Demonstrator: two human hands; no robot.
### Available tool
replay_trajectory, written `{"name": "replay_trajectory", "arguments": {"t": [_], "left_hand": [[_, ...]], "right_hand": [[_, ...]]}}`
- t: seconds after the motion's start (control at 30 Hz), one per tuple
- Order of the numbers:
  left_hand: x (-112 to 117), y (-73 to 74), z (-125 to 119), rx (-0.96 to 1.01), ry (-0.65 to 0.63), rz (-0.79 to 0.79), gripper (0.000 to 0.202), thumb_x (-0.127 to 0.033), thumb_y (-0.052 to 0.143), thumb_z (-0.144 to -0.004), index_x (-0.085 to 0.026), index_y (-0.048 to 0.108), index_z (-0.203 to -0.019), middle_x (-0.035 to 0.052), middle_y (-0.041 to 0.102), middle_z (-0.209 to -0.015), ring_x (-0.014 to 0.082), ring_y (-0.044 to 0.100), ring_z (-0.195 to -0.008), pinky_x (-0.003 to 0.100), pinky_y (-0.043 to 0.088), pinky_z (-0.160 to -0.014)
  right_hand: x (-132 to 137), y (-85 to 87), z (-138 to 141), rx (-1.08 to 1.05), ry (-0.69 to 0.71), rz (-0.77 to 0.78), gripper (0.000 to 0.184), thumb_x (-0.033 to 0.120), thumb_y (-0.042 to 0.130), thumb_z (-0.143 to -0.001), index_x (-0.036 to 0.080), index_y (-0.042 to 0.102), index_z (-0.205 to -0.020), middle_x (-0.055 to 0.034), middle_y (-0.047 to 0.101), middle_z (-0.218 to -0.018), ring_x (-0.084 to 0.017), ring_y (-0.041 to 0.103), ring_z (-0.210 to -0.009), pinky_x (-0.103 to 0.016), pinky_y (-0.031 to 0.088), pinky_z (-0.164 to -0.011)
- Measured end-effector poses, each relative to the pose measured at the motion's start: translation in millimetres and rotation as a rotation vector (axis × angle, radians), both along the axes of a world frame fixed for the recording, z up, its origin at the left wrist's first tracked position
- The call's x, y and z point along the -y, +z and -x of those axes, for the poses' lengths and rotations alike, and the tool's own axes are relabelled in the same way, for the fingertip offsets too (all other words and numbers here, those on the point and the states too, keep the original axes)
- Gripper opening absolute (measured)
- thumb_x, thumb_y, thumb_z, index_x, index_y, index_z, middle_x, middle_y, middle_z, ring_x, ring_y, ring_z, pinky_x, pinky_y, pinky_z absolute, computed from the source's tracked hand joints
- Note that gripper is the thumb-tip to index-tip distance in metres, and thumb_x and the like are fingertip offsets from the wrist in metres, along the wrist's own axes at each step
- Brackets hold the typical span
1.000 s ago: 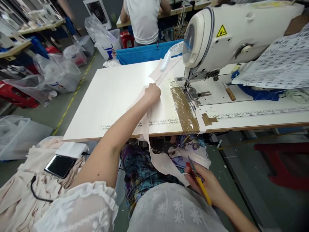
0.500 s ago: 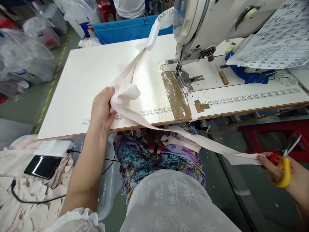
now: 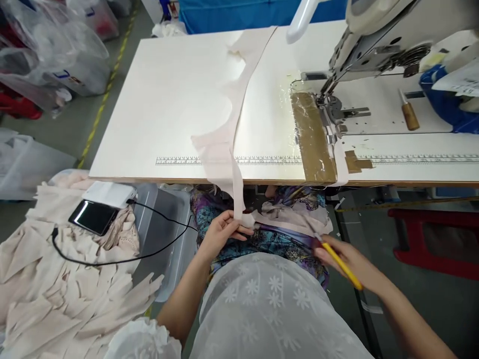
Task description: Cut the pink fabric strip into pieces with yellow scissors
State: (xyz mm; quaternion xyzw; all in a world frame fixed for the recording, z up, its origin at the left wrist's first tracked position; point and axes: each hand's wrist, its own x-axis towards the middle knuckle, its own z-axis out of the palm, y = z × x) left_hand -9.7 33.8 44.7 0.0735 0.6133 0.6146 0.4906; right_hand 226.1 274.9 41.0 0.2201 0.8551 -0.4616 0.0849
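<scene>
My left hand (image 3: 223, 232) is over my lap, thumb and fingers closed on the lower end of a pale pink fabric strip (image 3: 232, 124). The strip runs up across the white table, with one ragged, scalloped edge. In my right hand (image 3: 346, 257) are scissors (image 3: 342, 265) with a yellow handle, their blades pointing up and left near my lap. More pale fabric (image 3: 299, 217) is bunched on my patterned trousers between the hands. Whether the blades touch that cloth I cannot tell.
A sewing machine (image 3: 374, 55) stands on the right of the table (image 3: 157, 104), with a wooden-handled awl (image 3: 409, 114) beside it. On the left, fabric scraps (image 3: 75, 299) lie around a phone (image 3: 93, 217) with a black cable. A red stool (image 3: 445, 244) is at right.
My left hand has come down from the tabletop to my lap with the strip. The right hand has moved inward with the scissors and no longer holds the strip stretched out. The view has shifted.
</scene>
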Motion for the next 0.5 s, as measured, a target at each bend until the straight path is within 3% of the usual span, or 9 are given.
{"name": "replay_trajectory", "arguments": {"t": [0.03,0.1,0.27,0.37,0.5], "left_hand": [[0,1.4,-3,0.012,0.006,-0.011,0.045,-0.056,0.072,-0.078,-0.016,0.060,-0.094,0.0084,0.073,-0.081,0.0234,0.074,-0.080,0.028,0.060,-0.066],[3,4.0,-7,0.032,0.012,-0.016,0.045,-0.057,0.072,-0.079,-0.016,0.060,-0.091,0.0070,0.072,-0.076,0.0231,0.075,-0.076,0.028,0.060,-0.065],[11,3.7,-12,0.080,0.050,-0.022,0.047,-0.058,0.076,-0.076,-0.015,0.060,-0.087,0.0063,0.071,-0.069,0.0214,0.074,-0.068,0.024,0.058,-0.059],[11,3.9,-13,0.097,0.069,-0.018,0.050,-0.059,0.078,-0.073,-0.014,0.061,-0.087,0.0067,0.072,-0.070,0.0204,0.073,-0.064,0.024,0.057,-0.058],[7,6.5,-13,0.097,0.079,0.006,0.055,-0.064,0.077,-0.070,-0.014,0.062,-0.087,0.0080,0.073,-0.072,0.0208,0.072,-0.061,0.025,0.057,-0.058]], "right_hand": [[9,5.8,21,0.010,0.122,0.127,0.052,0.070,0.046,-0.092,0.022,0.051,-0.075,-0.0016,0.054,-0.067,-0.018,0.051,-0.056,-0.028,0.044,-0.050],[18,14.1,56,0.001,0.307,0.221,0.052,0.069,0.042,-0.095,0.022,0.046,-0.073,0.0002,0.047,-0.067,-0.016,0.044,-0.058,-0.027,0.040,-0.052],[11,13.9,109,0.070,0.614,0.208,0.054,0.072,0.039,-0.094,0.023,0.039,-0.071,0.0034,0.037,-0.064,-0.013,0.034,-0.055,-0.027,0.029,-0.051],[8,13.3,126,0.081,0.705,0.205,0.056,0.074,0.038,-0.093,0.023,0.036,-0.069,0.0038,0.034,-0.063,-0.013,0.030,-0.055,-0.027,0.027,-0.050],[10,16.6,140,0.057,0.726,0.199,0.056,0.073,0.041,-0.092,0.022,0.035,-0.067,0.0034,0.034,-0.063,-0.013,0.030,-0.056,-0.027,0.026,-0.049]]}}
